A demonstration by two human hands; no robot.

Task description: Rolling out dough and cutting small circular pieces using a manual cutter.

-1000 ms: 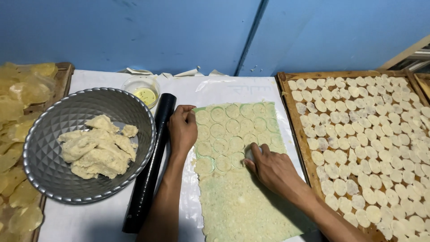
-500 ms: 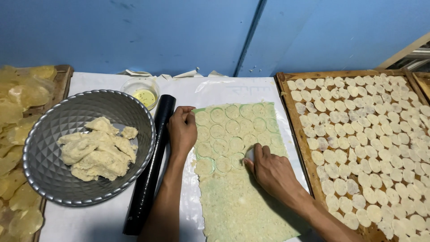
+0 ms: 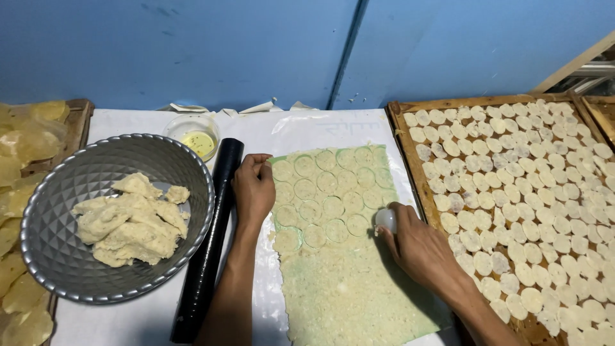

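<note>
White sheeting covered the worktable (image 3: 147, 314), and nearest the camera lay the uncut end of a thin, pale green dough sheet (image 3: 346, 295). On its right edge the right hand (image 3: 419, 247) was curled tight around a small round white cutter (image 3: 385, 219), pressing it into the dough. The left hand (image 3: 254, 189) rested at the sheet's left edge, fingers loosely bent and holding nothing, just beside a black rolling pin (image 3: 206, 250). Left of that sat a metal bowl (image 3: 57, 192) of dough scraps (image 3: 128, 221). Rows of cut circles (image 3: 327, 186) filled the sheet's far half. A wooden tray (image 3: 410, 147) of cut discs stood right; a small cup of yellow liquid (image 3: 195, 138) sat before the blue wall (image 3: 192, 51).
</note>
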